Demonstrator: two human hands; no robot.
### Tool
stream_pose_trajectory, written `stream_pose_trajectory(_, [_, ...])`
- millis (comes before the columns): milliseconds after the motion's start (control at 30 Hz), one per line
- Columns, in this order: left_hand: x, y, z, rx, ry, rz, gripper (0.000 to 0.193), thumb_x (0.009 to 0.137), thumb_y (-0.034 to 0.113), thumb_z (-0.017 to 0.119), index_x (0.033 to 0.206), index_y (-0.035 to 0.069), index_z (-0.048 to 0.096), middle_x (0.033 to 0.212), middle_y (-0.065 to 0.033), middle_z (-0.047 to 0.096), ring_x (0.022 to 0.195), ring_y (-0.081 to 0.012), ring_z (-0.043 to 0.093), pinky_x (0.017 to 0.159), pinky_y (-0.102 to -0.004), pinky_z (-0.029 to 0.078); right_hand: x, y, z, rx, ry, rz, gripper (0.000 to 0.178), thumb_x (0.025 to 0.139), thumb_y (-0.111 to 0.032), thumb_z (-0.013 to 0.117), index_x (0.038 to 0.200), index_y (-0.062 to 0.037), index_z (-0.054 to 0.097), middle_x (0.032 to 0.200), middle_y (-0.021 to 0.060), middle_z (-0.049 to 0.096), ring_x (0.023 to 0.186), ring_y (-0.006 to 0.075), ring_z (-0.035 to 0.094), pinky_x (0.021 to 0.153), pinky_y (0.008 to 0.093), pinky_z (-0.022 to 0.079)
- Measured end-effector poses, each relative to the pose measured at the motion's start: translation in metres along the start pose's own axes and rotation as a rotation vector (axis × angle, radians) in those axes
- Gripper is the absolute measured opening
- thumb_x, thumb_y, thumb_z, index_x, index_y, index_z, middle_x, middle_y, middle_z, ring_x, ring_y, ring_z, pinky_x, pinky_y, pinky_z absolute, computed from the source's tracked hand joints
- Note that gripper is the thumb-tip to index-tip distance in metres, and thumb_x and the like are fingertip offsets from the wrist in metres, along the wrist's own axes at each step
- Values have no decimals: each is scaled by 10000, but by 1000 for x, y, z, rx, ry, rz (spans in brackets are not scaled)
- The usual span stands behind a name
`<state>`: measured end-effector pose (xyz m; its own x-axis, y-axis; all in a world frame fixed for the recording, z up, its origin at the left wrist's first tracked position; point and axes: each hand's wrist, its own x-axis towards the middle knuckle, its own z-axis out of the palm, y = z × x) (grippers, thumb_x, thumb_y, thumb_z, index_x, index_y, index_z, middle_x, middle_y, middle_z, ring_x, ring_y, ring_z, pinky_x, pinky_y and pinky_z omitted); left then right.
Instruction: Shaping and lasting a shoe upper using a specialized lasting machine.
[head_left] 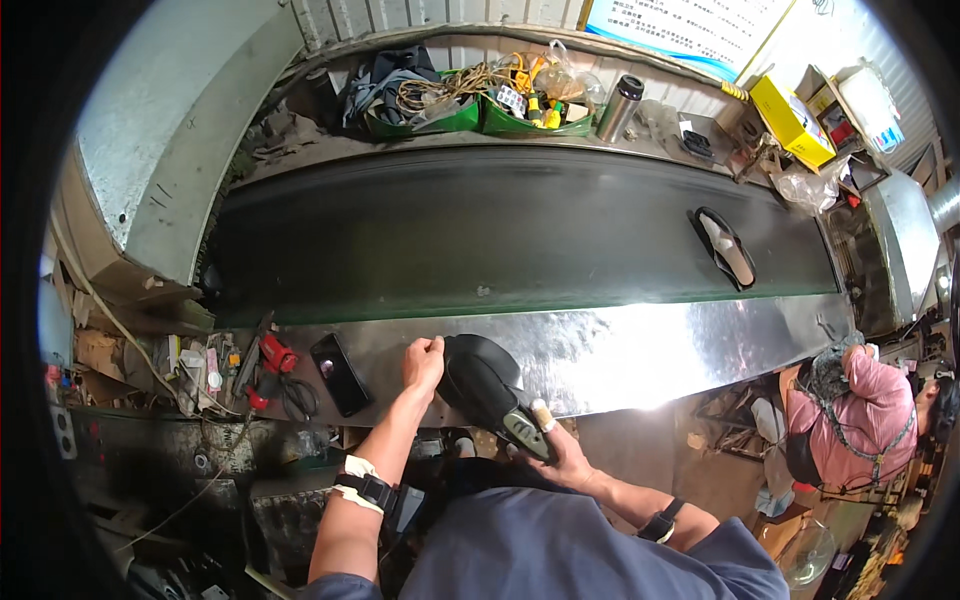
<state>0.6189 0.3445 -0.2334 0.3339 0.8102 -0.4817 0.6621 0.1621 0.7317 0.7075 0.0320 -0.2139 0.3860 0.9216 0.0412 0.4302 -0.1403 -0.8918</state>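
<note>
Before me, over the near edge of the metal ledge, is a black shoe [478, 378] with a green shoe last [524, 432] showing at its near end. My right hand [562, 458] grips that last end, its thumb wrapped in pale tape. At the shoe's far left edge my left hand [424, 366] is closed, fingertips against the black material; exactly what they pinch is partly hidden. A black phone [340, 373] lies on the ledge left of my left hand. Beside it are a red-handled tool [276, 352] and dark scissors [299, 398].
Beyond the ledge [590, 350] runs a wide dark conveyor belt [450, 230], bearing another black shoe with a pale insole [725, 248] at the right. Green bins [430, 122], a steel flask [620, 108] and a yellow box [792, 120] line the back. A person in pink [862, 420] sits right.
</note>
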Motion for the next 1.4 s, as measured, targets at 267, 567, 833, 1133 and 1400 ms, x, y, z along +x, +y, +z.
stream_pose_trajectory(267, [-39,39,39,366,194,30,716,743,518,778,1245,42,598,1248,-245,607,1218,-406,560,1015,-494,463,8,29,-5,179,-138,-8,855,820,-134,809,1509,20,327,1485,220,402,1413,371,366,1161,407,305])
stream_pose_trajectory(567, [-30,19,17,131,223,11,441,741,379,763,919,-17,685,910,-226,719,897,-392,693,815,-473,527,14,9,-33,76,-428,113,1319,790,-402,863,1585,14,-103,1658,268,36,1558,362,5,1246,470,93])
stream_pose_trajectory(833, [-113,22,-60,-102,352,141,381,739,339,810,852,5,666,679,-123,670,646,-207,652,645,-381,515,100,-66,-1,784,-396,697,958,974,-395,682,1622,-44,70,1554,211,392,1425,258,385,1174,349,297])
stream_pose_trajectory(1133, [-289,-96,-224,-209,1007,36,410,836,384,763,885,-11,664,769,-126,681,720,-189,616,700,-367,492,37,-210,154,673,-550,138,448,995,-76,654,1418,15,539,974,-54,644,846,24,543,763,184,452])
stream_pose_trajectory(1400, [-508,-214,-376,-760,1262,-71,489,987,484,608,816,31,676,746,-59,654,748,-181,640,693,-346,489,-72,-340,319,746,-969,178,232,999,-142,668,1172,12,651,931,30,711,788,55,607,683,233,496])
